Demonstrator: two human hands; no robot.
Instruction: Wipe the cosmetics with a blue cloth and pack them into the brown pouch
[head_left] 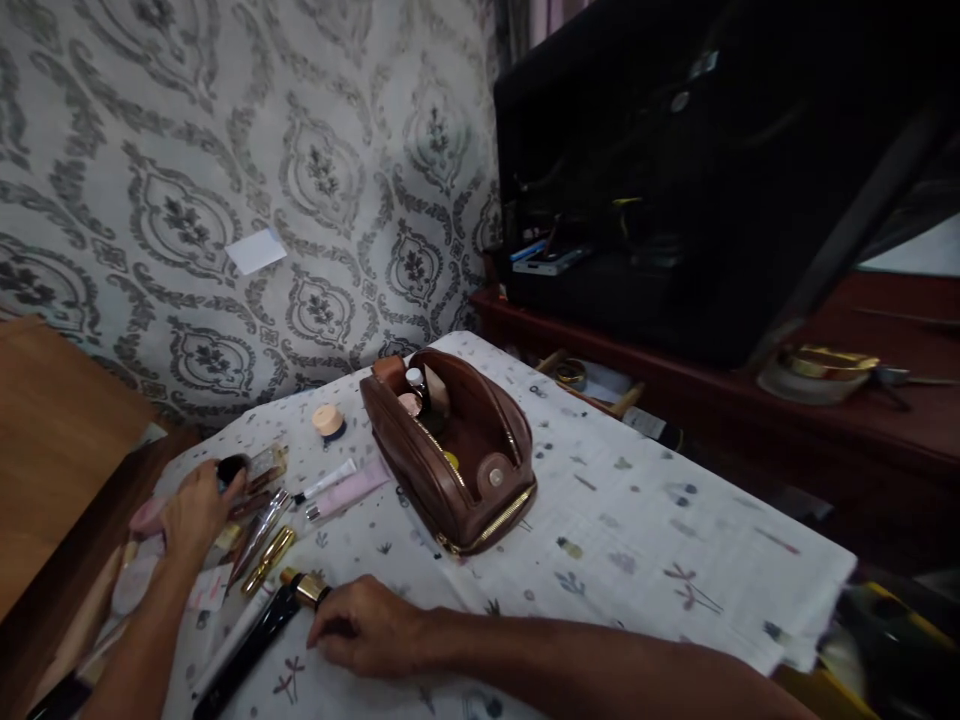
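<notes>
So the brown bag (420, 480) sits unzipped mid-table, a few bits already in it, including a white-capped bottle (415, 378). I'd call it partway: pink tube (349, 490), gold tube (268, 560) and round jar (328, 421) are out on the cloth (637, 520). Left hand (191, 510) is curled at a dark round thing (232, 468); can't tell if it's pinching it. Right hand (371, 630) is loosely curled beside a black-and-gold tube (304, 588), grip unclear. Left forearm hides some clutter; black screen (675, 220) stands off right.
</notes>
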